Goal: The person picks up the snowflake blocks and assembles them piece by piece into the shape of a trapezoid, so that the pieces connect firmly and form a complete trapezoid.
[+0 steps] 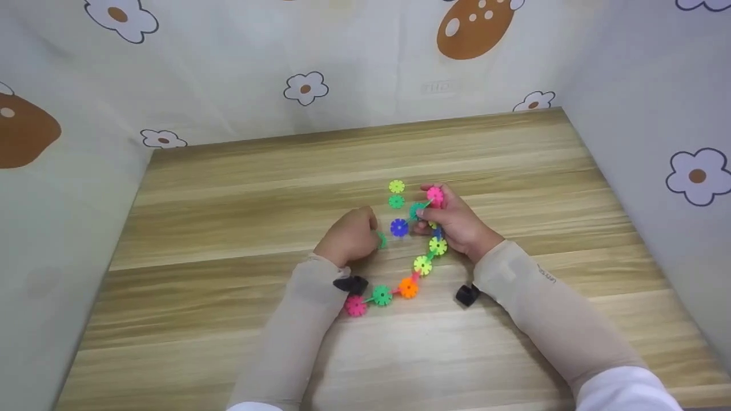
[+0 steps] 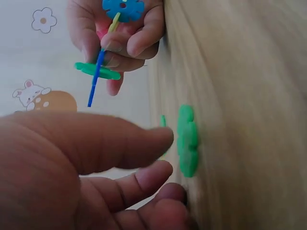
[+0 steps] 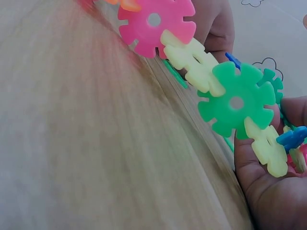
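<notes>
My right hand [image 1: 461,224] holds a chain of interlocking snowflake discs, its thumb on a green disc [image 1: 417,211]. From that grip the chain ends in a blue disc [image 1: 399,228] on the left. Its other part runs down through yellow discs [image 1: 422,265] and an orange disc [image 1: 408,287] to a pink disc [image 1: 356,306] near the left wrist. My left hand [image 1: 349,235] is low over the table beside a loose green disc [image 2: 188,141]. In the left wrist view its thumb and fingers stand apart, fingertips close to that disc.
A loose yellow disc [image 1: 396,186] and another green disc [image 1: 396,201] lie on the wooden table [image 1: 228,217] beyond the hands. Black wrist mounts [image 1: 467,295] sit at both wrists. Patterned walls [image 1: 354,51] border the table at the back and sides.
</notes>
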`<action>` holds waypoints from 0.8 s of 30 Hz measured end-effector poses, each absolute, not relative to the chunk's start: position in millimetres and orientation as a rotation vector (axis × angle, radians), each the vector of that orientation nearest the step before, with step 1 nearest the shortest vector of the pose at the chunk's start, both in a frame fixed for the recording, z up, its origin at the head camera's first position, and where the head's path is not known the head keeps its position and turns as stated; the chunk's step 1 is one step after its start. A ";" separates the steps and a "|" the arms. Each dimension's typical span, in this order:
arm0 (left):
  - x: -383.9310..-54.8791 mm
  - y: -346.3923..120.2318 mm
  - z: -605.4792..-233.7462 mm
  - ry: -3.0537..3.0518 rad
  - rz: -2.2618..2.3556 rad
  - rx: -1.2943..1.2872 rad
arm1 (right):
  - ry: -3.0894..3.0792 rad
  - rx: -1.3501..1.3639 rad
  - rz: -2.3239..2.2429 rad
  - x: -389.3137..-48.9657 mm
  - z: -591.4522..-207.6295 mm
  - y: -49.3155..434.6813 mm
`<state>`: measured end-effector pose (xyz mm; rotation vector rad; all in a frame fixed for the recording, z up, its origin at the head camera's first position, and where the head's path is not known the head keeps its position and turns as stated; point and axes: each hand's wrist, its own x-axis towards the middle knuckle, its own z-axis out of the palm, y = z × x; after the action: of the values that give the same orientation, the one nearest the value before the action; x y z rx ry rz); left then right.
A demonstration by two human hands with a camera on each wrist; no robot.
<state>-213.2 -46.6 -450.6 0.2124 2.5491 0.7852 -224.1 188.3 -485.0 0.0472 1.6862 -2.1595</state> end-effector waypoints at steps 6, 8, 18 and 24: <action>-211.9 -47.4 -450.4 2.562 0.704 0.254 | 1.693 0.054 -2.165 -224.1 -486.2 188.5; -211.6 -47.0 -451.4 2.566 0.696 0.257 | 1.694 0.055 -2.166 -224.2 -486.8 188.4; -210.9 -43.9 -453.9 2.418 1.061 0.344 | 1.709 0.098 -2.173 -224.2 -487.3 187.5; -212.7 -44.1 -456.6 2.409 1.125 0.390 | 1.717 0.137 -2.175 -224.4 -485.9 187.2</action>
<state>-212.7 -44.1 -456.6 0.3897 2.4089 1.1245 -224.4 187.2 -485.9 0.1367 1.7168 -2.1753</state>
